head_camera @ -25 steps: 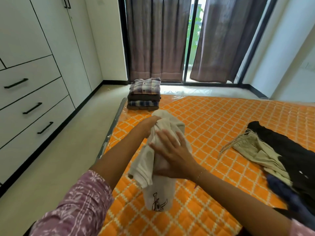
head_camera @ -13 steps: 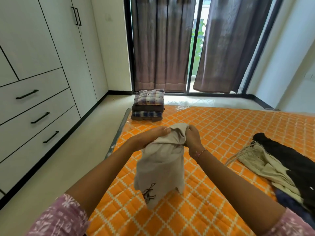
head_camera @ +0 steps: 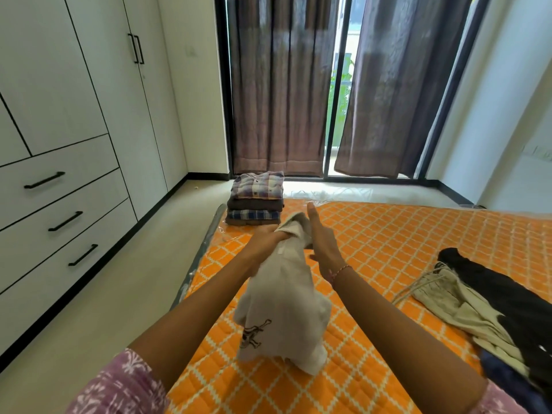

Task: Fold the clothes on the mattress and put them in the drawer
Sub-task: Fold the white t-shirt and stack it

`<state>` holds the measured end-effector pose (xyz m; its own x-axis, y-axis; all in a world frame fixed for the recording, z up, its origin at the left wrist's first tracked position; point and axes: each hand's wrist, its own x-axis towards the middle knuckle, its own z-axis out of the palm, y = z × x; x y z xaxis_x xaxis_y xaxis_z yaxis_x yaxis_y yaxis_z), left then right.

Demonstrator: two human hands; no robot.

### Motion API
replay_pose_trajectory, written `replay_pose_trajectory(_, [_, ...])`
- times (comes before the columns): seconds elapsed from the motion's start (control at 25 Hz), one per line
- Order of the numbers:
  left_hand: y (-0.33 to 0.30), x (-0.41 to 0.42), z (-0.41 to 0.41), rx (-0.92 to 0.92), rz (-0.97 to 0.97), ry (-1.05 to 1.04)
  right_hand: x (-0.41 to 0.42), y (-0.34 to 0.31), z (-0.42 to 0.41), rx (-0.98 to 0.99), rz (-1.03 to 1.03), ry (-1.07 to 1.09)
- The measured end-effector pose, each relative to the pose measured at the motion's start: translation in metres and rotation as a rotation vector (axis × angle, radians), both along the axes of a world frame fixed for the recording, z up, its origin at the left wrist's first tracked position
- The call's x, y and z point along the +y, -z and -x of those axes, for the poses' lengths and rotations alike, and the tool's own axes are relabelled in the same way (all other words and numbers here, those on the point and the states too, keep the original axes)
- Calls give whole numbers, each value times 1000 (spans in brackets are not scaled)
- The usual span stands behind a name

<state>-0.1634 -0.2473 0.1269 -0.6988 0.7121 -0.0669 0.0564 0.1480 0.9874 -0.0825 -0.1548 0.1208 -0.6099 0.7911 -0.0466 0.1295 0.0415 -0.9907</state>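
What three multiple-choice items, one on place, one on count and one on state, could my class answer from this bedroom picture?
1. Where is the stack of folded clothes?
A. at the mattress's far left corner
B. inside a drawer
C. on the floor by the wardrobe

2. How many drawer handles show?
A. one
B. three
C. five

3. How is the cream T-shirt held?
A. lying flat, untouched
B. gripped by the left hand, the right hand open beside it
C. pinched by both hands

Answers: 1 A, the stack sits on the orange mattress near the curtains. 2 B, three black bars, one per drawer. 3 B, the left fingers curl round the cloth; the right fingers are straight.
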Motion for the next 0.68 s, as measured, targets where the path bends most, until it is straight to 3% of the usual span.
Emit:
replay_pose_trajectory(0.08, [-7, -1, 1, 84, -15, 71, 6, -3, -1, 135, 107, -141])
replay_pose_trajectory(0.2, [-15, -15, 16, 207, -35, 137, 21, -12, -6, 175, 47, -217])
replay_pose_trajectory(0.28, [-20, -26, 37, 349, 56, 163, 32, -18, -9, 127, 48, -226])
replay_pose_trajectory(0.4, [-26, -29, 60, 930, 530, 315, 49, -21, -11, 11, 77, -273])
replay_pose_trajectory(0.48, [-32, -28, 63, 1135, 560, 224, 57, -27, -12, -2, 137, -325])
replay_pose_trajectory(0.52, [-35, -29, 65, 1071, 449, 98, 63, -30, -13, 5, 180, -335])
replay_pose_trajectory(0.6, [-38, -33, 69, 755, 192, -162, 74, -40, -19, 32, 274, -346])
replay_pose_trajectory(0.68, [-43, -34, 67, 498, 43, -187, 83, -50, -24, 19, 289, -388])
